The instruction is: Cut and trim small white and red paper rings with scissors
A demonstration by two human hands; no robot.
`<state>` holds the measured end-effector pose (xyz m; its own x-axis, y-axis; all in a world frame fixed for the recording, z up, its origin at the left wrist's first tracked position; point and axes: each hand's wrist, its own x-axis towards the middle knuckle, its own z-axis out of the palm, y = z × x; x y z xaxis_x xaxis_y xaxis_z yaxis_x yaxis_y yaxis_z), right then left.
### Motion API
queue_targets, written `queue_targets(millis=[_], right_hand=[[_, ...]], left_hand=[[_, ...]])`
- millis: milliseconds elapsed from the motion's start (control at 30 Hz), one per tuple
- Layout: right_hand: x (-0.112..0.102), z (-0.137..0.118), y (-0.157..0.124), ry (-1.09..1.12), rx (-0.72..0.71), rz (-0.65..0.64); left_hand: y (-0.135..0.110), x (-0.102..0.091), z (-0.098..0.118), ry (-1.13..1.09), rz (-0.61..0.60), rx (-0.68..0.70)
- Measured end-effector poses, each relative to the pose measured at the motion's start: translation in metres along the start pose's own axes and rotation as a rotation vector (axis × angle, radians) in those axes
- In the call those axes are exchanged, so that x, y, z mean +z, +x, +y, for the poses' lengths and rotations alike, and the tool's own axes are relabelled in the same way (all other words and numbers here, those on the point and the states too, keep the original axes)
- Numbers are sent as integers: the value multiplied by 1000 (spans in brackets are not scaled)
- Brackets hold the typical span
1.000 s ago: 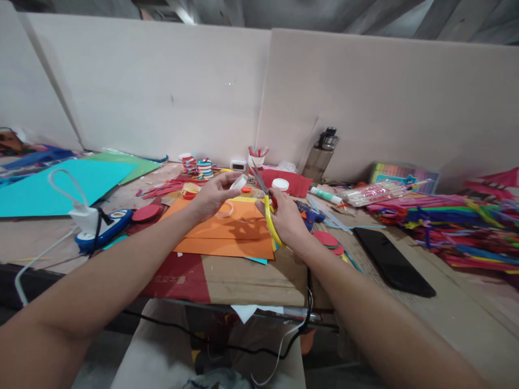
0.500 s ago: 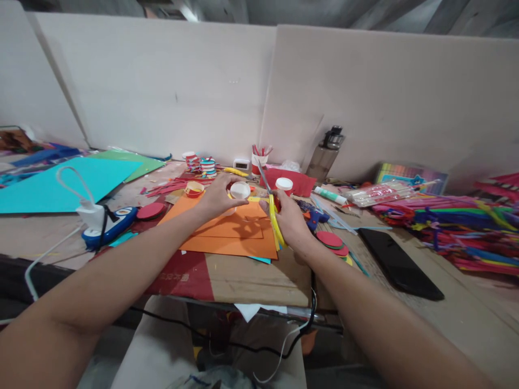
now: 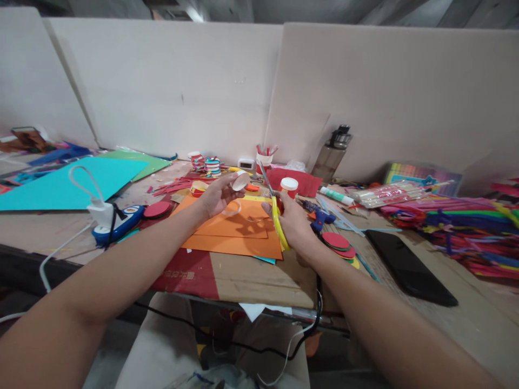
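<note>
My left hand (image 3: 219,195) is closed around a small white paper cup (image 3: 240,180), tilted with its round opening toward me. In my right hand (image 3: 292,219) is a pair of scissors with yellow handles (image 3: 277,224), the blades pointing up and away, apart from the cup. Beneath both hands lie sheets of orange paper (image 3: 227,243), with a thin white ring (image 3: 232,208) on top. A red cup with a white top (image 3: 289,187) stands just beyond my right hand. Behind my left hand sits a short red cup piece (image 3: 198,188).
Red discs (image 3: 335,241), a blue glue gun (image 3: 320,219) and a black phone (image 3: 409,267) lie to the right. Pipe cleaners (image 3: 458,232) are heaped beyond. A bottle (image 3: 331,156) stands at the back. A blue power strip (image 3: 117,224) lies left.
My left hand has turned the cup and shifted it slightly, showing more of its side. The white ring now shows on the orange paper. My right hand keeps the scissors nearly still.
</note>
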<state>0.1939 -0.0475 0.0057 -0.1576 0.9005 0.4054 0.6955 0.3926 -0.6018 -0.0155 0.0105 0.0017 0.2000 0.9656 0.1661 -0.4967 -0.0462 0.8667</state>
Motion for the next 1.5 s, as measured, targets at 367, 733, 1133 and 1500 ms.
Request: queue_targets(millis=[367,733,1133,1500], right_hand=[[3,-1,-2,18,-47,13],[5,-1,-2,-15,-57,1],[3,-2,-2,-103,-44,-7],[4,1,-1,-51,-50,-38]], left_hand=[[-9,8,6,-14,-185,4],[-8,16,9,-51,21,-69],[12,-28,31,725,172,233],[2,-30,22,1463,-153,300]])
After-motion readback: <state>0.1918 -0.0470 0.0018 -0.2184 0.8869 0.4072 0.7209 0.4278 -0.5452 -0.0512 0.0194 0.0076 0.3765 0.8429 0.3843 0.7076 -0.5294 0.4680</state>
